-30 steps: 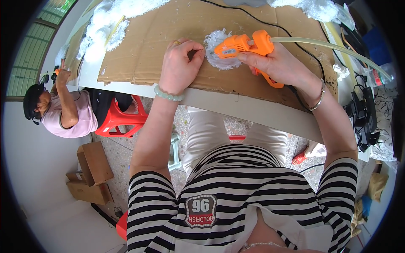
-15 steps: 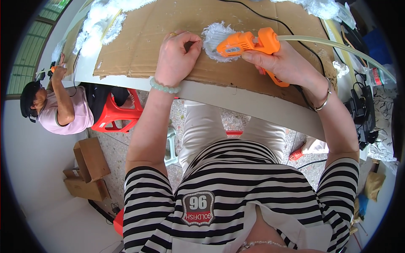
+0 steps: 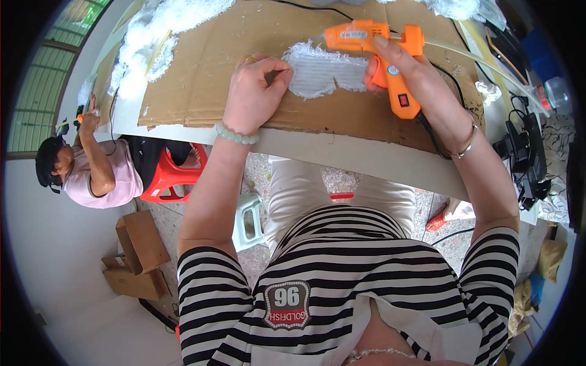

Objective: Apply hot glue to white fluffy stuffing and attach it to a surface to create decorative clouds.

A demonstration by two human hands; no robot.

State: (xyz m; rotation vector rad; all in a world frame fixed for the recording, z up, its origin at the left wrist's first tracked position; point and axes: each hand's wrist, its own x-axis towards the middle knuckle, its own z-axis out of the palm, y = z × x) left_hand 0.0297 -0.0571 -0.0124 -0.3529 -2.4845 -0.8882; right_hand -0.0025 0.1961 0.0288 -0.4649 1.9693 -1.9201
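My right hand (image 3: 406,64) is wrapped round an orange hot glue gun (image 3: 394,73), held above the right end of a white, ribbed piece of material with frayed edges (image 3: 320,73). The gun's nozzle points left, beyond the piece's far edge, and a pale glue stick (image 3: 455,52) runs out of its back. Part of the piece's right end is hidden behind my fingers. At the left edge of this piece, my left hand (image 3: 259,82) is closed in a pinch. The piece lies flat on a brown cardboard sheet (image 3: 195,79), with a notch in its near edge.
Fluffy white material (image 3: 146,61) is heaped at the far left, with more (image 3: 455,7) at the far right. A black cord (image 3: 317,8) crosses behind the gun. Black adapters (image 3: 525,155) sit at the right. A co-worker (image 3: 91,161) sits on a red stool (image 3: 174,177) at left.
The glue gun has lifted away from the white piece, moving up and right, and turned so its handle shows. More of the piece is uncovered. My left hand stays almost in place.
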